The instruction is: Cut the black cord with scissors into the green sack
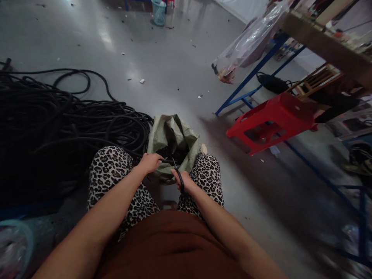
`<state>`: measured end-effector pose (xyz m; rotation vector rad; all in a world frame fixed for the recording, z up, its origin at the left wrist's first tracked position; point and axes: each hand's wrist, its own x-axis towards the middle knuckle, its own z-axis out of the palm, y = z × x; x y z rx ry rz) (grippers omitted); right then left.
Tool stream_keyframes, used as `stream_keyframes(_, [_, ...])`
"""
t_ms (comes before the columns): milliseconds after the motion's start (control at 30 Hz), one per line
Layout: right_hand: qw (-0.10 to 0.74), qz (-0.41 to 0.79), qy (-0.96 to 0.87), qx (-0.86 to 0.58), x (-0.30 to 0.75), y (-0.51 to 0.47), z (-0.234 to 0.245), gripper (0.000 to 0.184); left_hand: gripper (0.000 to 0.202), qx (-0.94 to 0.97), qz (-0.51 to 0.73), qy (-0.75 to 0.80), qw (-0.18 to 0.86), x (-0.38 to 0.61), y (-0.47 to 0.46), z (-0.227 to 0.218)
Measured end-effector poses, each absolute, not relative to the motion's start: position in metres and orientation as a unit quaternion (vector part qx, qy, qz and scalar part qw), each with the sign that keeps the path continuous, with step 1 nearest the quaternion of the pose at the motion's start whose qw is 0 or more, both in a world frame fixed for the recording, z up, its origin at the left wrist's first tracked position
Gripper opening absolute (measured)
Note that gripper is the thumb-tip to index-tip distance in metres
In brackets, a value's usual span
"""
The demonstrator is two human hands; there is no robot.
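Observation:
My left hand (150, 162) is closed round a black rubber cord (167, 161), whose end sticks out to the right over the sack. In my right hand (183, 181) is a pair of scissors (181, 179) with black handles, the blades pointing up and left beside the cord's end. Both hands are above the near rim of an open greenish woven sack (190, 141), which stands between my knees. Dark pieces lie inside the sack, too shadowed to make out singly. Whether the blades touch the cord I cannot tell.
A big heap of black cord (72, 116) lies on the floor at left. On the right are a red plastic stool (290, 112) and a blue-legged workbench (322, 42) with a plastic bag hanging. A light-blue basket (159, 13) stands far ahead, a tub (29, 236) at lower left.

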<state>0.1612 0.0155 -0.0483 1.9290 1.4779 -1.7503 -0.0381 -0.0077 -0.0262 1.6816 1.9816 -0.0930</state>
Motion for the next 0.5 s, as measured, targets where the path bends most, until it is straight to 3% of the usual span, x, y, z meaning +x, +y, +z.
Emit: stream_keyframes(500, [0.042,-0.630,0.425,0.648,0.1597,0.0159,-0.0432,0.049,0.038,0.612,-0.014,0.747,0.260,-0.0434,-0.0072,-0.0356])
